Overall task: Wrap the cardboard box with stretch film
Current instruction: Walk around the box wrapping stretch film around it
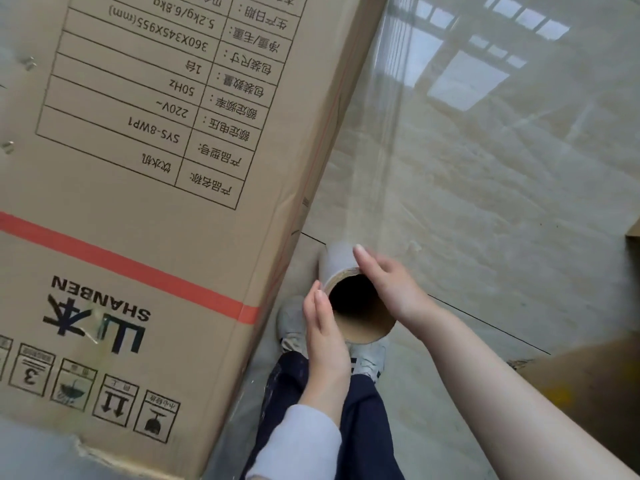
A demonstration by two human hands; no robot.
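Observation:
A tall brown cardboard box with black print and a red stripe fills the left of the head view. A stretch film roll on a brown cardboard core stands upright just right of the box's corner, its open end facing me. My left hand presses flat against the roll's left side and my right hand cups its right side, so the roll is held between both palms. A clear sheet of film stretches from the roll up past the box's right edge.
Glossy beige floor tiles spread to the right. My shoes and dark trousers are below the roll. Brown cardboard pieces lie at the right edge.

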